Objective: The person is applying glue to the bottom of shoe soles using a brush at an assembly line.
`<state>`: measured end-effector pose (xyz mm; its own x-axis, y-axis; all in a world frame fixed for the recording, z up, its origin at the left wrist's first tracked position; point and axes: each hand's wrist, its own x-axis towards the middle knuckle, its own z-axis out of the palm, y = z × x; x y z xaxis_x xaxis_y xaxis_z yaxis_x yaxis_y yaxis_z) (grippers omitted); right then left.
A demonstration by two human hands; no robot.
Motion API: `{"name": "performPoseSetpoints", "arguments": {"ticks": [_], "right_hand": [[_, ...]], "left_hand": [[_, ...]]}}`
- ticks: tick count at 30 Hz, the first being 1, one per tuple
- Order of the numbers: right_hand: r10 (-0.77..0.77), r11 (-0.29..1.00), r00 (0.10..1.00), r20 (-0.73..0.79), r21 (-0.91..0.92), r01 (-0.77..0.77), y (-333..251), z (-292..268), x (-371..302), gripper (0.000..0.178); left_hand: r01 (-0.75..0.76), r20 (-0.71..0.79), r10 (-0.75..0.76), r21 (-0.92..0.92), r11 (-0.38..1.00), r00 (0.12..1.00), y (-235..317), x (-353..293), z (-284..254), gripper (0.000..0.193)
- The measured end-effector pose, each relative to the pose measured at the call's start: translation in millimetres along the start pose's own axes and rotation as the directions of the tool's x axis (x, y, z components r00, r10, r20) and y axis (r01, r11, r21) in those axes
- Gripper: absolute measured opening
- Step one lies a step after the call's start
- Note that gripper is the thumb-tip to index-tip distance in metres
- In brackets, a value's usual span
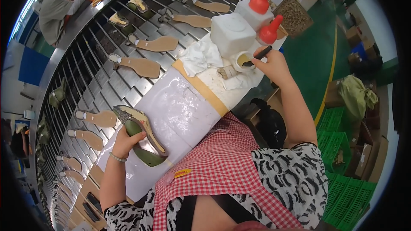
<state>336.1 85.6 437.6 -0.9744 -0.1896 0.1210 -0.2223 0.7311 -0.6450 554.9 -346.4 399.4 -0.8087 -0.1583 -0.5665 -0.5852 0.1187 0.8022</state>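
Note:
My left hand (125,143) is wrapped round a green shoe on its last (155,157), tilted with its underside facing up above the white covered bench (180,107). In my right hand (276,66) is a brush (263,52) with a black handle, pinched between the fingers. Its lower end reaches into the mouth of a small white jar (238,65) holding something yellowish; the bristles are hidden. Left of the jar lie a crumpled white cloth (201,57) and a small tan roll (227,72).
White bottles with red nozzles (269,32) and a square white container (231,34) stand behind the jar. Beyond the bench runs a slatted metal conveyor (109,81) bearing tan soles (143,66) and green shoes. Another person (60,8) works far left; green crates (336,145) stand right.

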Motion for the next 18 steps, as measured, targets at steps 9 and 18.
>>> {"name": "performPoseSetpoints", "arguments": {"ticks": [9,18], "right_hand": [[0.051,0.884,0.998,-0.03,0.467,-0.031,27.3,0.2,-5.0,0.021],[0.442,-0.167,0.811,0.384,0.923,-0.346,64.4,34.0,-20.9,0.025]], "left_hand": [[-0.484,-0.26,0.412,-0.365,0.795,0.873,17.0,5.1,35.5,0.05],[-0.643,-0.477,0.702,0.314,0.699,0.53,-31.6,31.8,87.4,0.062]]}}
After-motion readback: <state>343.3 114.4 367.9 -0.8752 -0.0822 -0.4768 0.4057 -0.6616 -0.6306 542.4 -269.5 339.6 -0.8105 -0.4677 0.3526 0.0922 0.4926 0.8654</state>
